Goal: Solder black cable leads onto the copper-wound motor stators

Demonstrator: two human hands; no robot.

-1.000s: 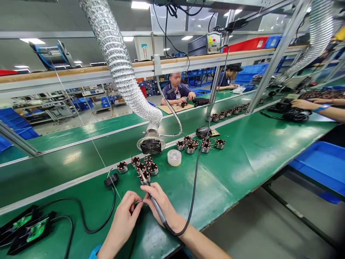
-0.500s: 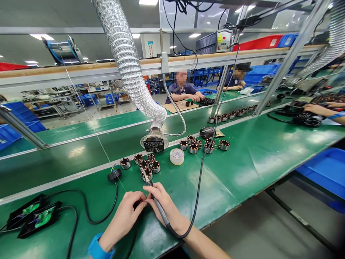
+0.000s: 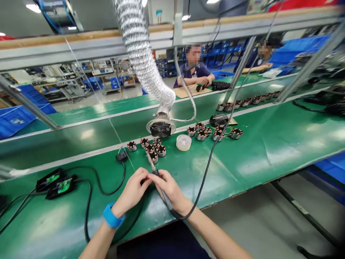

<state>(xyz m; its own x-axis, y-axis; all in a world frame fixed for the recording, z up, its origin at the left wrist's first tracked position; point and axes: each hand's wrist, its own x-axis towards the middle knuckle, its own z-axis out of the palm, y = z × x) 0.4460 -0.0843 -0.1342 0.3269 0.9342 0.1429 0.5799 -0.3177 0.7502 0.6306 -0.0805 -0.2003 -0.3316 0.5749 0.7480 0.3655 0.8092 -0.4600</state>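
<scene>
My right hand (image 3: 174, 190) grips a soldering iron (image 3: 167, 200), its tip slanting up and away toward a cluster of small copper-wound motor stators (image 3: 153, 157). Close against it, my left hand (image 3: 134, 190) has thumb and fingers pinched together; what is between them is hidden. A black cable (image 3: 138, 212) passes beneath the left wrist. Thin solder wire (image 3: 115, 131) runs down from a spool (image 3: 57, 16) toward the left hand. Left of the stators lies a black round part (image 3: 122, 155) with a cable and thin coloured wires.
A fume hose (image 3: 145, 61) hangs over the bench, ending near a round white tub (image 3: 183, 142). More stators (image 3: 201, 135) sit right of it. Two black housings with green boards (image 3: 63, 185) lie left. The iron's cord (image 3: 207, 165) crosses the bench. Two co-workers (image 3: 195, 72) sit opposite.
The camera view has tilted down, so the bench appears higher and more of my forearms shows. My hands stay together, the right one still on the soldering iron.
</scene>
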